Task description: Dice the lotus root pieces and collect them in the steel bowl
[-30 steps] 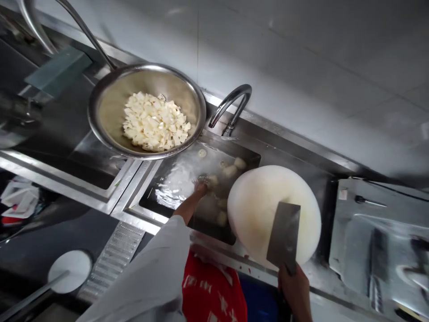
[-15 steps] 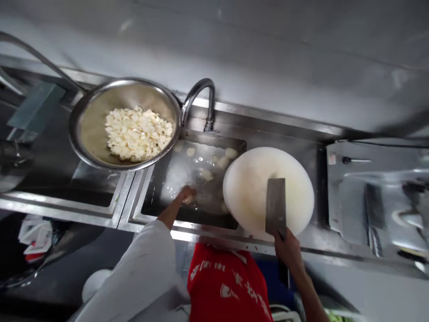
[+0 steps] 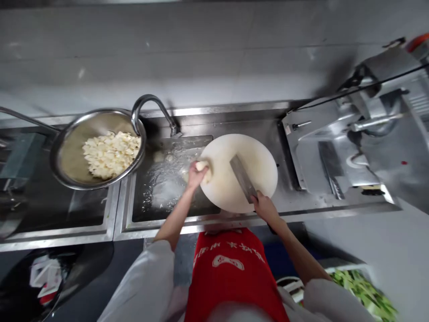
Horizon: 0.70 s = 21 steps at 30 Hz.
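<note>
My left hand (image 3: 196, 175) is closed on a pale, peeled, potato-like vegetable (image 3: 201, 166), held at the left rim of the round white cutting board (image 3: 231, 197). In my right hand (image 3: 265, 207) is a cleaver (image 3: 241, 177), its broad blade angled over the middle of the board. The board sits across the right side of a water-filled sink (image 3: 164, 190). Pale lumps (image 3: 158, 156) show under the rippling water. A large steel bowl (image 3: 67, 154) to the left contains a heap of chopped whitish pieces (image 3: 112, 152).
A curved faucet (image 3: 152, 99) arches behind the sink near the bowl. Right of the board stands a metal machine (image 3: 311, 156) with a second cleaver (image 3: 330, 163) lying on it. Below right is a container of cut greens (image 3: 363, 290).
My left hand has come up out of the sink water with the pale vegetable and moved right to the board. The cleaver has tilted leftward over the board. The camera view has shifted.
</note>
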Each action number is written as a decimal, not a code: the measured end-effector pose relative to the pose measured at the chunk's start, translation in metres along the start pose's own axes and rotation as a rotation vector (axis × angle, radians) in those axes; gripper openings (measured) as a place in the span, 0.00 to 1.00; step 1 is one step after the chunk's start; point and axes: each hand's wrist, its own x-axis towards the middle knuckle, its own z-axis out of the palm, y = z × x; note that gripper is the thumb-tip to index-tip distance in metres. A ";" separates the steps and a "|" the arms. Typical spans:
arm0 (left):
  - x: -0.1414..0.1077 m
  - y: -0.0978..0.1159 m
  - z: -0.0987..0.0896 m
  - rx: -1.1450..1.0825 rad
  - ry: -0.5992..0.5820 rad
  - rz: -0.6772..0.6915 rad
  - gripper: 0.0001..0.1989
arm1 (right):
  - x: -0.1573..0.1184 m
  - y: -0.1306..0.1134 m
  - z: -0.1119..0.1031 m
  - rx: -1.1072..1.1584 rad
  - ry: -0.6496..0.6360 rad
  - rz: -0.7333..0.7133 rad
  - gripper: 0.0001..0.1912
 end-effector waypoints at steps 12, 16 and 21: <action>-0.074 -0.012 0.102 0.391 -0.061 0.660 0.06 | -0.028 0.012 -0.018 -0.008 -0.053 -0.075 0.16; -0.073 -0.017 0.105 0.462 -0.118 0.695 0.06 | -0.038 0.020 -0.035 -0.014 -0.066 -0.148 0.16; -0.073 -0.023 0.107 0.433 -0.140 0.712 0.07 | -0.028 0.022 -0.053 -0.006 -0.131 -0.187 0.15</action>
